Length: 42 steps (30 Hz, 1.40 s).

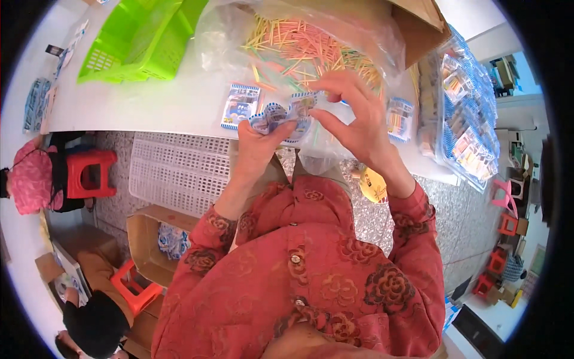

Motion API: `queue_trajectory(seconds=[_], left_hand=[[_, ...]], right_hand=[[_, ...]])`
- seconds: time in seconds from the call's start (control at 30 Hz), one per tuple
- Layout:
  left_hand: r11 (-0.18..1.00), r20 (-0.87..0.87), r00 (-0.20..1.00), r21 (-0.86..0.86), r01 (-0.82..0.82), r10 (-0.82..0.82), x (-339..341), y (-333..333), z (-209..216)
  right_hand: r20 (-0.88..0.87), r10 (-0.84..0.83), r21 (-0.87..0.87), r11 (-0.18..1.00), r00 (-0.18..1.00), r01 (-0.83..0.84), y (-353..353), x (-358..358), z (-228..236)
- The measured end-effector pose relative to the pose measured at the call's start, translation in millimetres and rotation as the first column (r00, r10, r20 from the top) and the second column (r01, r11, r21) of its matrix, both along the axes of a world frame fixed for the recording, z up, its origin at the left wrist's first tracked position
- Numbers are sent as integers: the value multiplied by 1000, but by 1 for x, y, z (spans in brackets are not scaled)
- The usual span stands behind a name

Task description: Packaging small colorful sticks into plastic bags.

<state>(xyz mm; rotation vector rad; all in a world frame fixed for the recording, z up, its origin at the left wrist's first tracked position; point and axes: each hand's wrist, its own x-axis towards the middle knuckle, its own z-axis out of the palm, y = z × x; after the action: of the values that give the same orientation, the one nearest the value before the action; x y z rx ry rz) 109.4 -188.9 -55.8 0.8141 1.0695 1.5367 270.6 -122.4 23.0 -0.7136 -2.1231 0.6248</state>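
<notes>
My left hand point(258, 146) is closed on a few small blue-and-white plastic packets point(275, 116), bunched between thumb and fingers over the table's near edge. To their right my right hand point(359, 113) is raised, thumb and forefinger apart, the fingertips close to the upper packet's edge. Whether they touch it I cannot tell. A flat packet point(241, 106) lies on the table left of the held ones, and another packet point(399, 119) lies right of my right hand. Beyond my hands a heap of thin pink, yellow and green sticks point(305, 45) spreads over clear plastic.
A green plastic basket point(134, 45) stands at the far left of the white table point(173, 110). At the right is a tray full of packets point(469, 131), beside a cardboard box point(418, 30). Below are a white crate point(179, 173) and an open carton point(146, 245). Two people sit at the left.
</notes>
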Motion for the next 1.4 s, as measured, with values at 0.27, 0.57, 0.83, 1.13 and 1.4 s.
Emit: queue_trajectory(seconds=[0.27, 0.57, 0.83, 1.13, 1.4], left_hand=[[999, -138, 990, 44, 23, -16, 0, -6, 1], [999, -347, 937, -4, -34, 30, -3, -12, -8], [988, -430, 890, 95, -124, 153, -10, -8, -15], [990, -127, 982, -16, -141, 137, -26, -10, -26], [983, 7, 983, 28, -181, 181, -35, -14, -26]], right_hand=[[186, 25, 165, 985, 982, -57, -13, -3, -16], [297, 108, 129, 980, 949, -152, -11, -12, -18], [385, 122, 138, 972, 915, -188, -10, -32, -15], [38, -52, -274, 960, 998, 60, 72, -26, -40], [337, -184, -10, 980, 923, 199, 153, -10, -95]])
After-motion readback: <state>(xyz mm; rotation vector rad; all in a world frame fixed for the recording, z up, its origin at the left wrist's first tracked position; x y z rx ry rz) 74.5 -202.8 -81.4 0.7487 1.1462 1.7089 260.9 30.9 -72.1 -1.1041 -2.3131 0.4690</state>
